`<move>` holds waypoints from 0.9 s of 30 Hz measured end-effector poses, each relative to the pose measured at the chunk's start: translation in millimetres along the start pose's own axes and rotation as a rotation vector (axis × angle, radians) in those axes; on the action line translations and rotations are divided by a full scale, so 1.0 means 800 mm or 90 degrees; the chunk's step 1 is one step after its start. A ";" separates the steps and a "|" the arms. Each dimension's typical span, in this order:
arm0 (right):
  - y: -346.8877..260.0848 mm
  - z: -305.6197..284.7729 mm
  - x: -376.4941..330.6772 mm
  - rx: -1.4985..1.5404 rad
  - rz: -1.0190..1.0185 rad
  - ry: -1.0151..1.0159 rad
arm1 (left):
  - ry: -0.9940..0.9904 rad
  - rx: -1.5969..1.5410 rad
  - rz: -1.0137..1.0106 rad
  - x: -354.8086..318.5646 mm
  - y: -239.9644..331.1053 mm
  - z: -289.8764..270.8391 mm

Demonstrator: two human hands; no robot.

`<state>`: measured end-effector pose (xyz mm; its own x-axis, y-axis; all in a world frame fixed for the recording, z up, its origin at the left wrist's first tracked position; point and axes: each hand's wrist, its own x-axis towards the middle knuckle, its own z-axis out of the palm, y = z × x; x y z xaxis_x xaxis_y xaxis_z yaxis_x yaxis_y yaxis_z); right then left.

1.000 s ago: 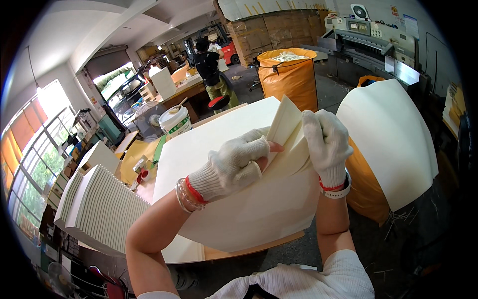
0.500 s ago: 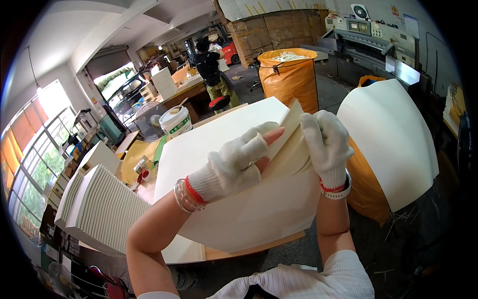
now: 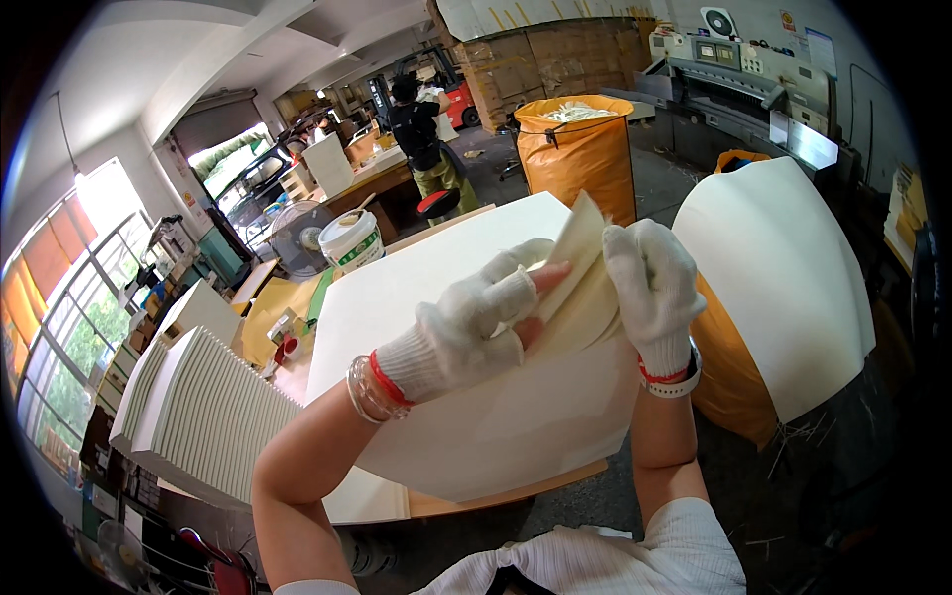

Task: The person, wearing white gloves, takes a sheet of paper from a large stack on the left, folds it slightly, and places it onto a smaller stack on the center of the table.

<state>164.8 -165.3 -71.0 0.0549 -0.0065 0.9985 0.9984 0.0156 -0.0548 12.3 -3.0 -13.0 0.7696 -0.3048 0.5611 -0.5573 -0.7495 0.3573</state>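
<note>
I've got white sheets (image 3: 516, 426) on the table (image 3: 506, 503), far edges curled up. My left hand (image 3: 471, 322) is half open, touching the curl; right hand (image 3: 654, 288) is bunched, can't tell if it's gripping. Orange sack (image 3: 575, 169) stands beyond.

Matt paper (image 3: 496, 431), knitted cloth gloves (image 3: 451, 327)
Paper: smooth. Gloves: textured, ribbed. Bag (image 3: 583, 164), one o'clock: creased, slightly glossy. Tub (image 3: 347, 234), ten o'clock: smooth plastic. Board (image 3: 511, 500), six o'clock: wood-like.

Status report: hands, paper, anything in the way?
Left hand at raised paper; right hand curled at its right. Paper corner bent up. Orange bag stands beyond.
</note>
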 end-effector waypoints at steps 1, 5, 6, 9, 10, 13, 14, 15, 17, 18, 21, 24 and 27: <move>-0.003 -0.003 0.003 0.011 0.008 -0.022 | -0.041 0.047 -0.040 -0.001 0.004 -0.003; -0.006 -0.003 0.003 0.051 0.107 -0.026 | -0.114 0.068 -0.115 0.000 0.009 -0.010; -0.006 -0.001 0.002 0.047 0.095 -0.013 | -0.109 0.034 -0.116 0.000 0.008 -0.010; -0.003 0.002 0.001 0.033 0.057 0.007 | -0.019 0.047 -0.091 0.000 0.017 -0.001; -0.001 0.001 0.000 0.027 0.045 0.002 | -0.019 0.039 -0.091 0.001 0.018 -0.001; 0.002 0.001 -0.003 -0.001 0.002 0.003 | -0.018 0.004 -0.069 0.000 0.014 -0.002; 0.001 0.001 -0.002 -0.004 -0.011 0.001 | -0.020 -0.014 -0.046 -0.002 0.005 -0.002; 0.002 0.000 -0.003 -0.009 -0.023 -0.002 | -0.025 -0.012 -0.041 -0.002 0.003 -0.001; 0.001 -0.004 0.000 -0.004 -0.042 -0.020 | -0.036 0.017 -0.050 -0.003 0.005 -0.001; 0.001 -0.002 -0.001 -0.017 -0.058 0.001 | -0.042 0.042 -0.063 -0.002 0.007 -0.002; 0.005 0.006 -0.003 -0.070 -0.114 0.059 | -0.039 0.023 -0.049 -0.004 0.000 -0.002; 0.004 0.005 -0.002 -0.079 -0.092 0.050 | 0.028 0.092 -0.075 -0.002 0.016 0.002; -0.005 -0.004 -0.002 0.025 0.064 -0.033 | -0.153 0.057 -0.119 -0.003 0.001 -0.019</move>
<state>160.9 -168.7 -72.4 0.1527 0.0495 0.9870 0.9865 0.0526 -0.1553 5.4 6.2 -3.1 0.9135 -0.2795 0.2957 -0.3782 -0.8513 0.3637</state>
